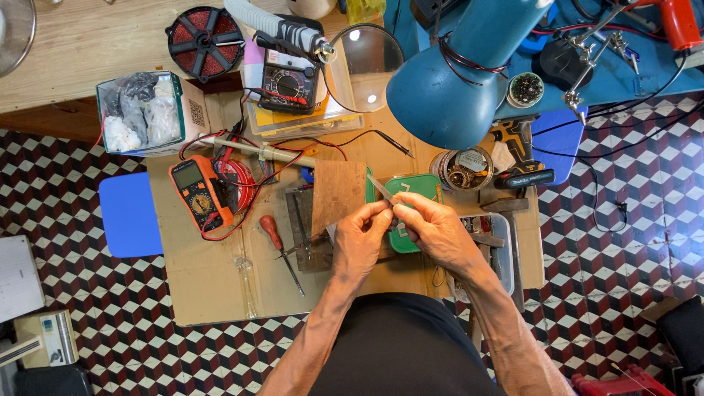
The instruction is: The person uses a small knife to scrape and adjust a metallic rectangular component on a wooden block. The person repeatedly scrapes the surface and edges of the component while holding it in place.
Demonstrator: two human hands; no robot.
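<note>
My left hand (361,238) and my right hand (433,229) meet over the middle of a cardboard-covered work surface (213,279). Both pinch a thin, pale flat strip (383,189) that points up and left from the fingertips. A brown square board (337,194) lies just left of the strip, partly under my left fingers. A green plastic case (414,187) sits under my right hand. A red-handled screwdriver (279,249) lies on the cardboard to the left of my left wrist.
An orange multimeter (198,192) with red leads lies at the left, a black multimeter (287,86) at the back. A blue desk lamp (458,73), a magnifying glass (364,66), a red wire spool (205,40), a jar of parts (462,169) and a box of bags (139,114) surround the work area.
</note>
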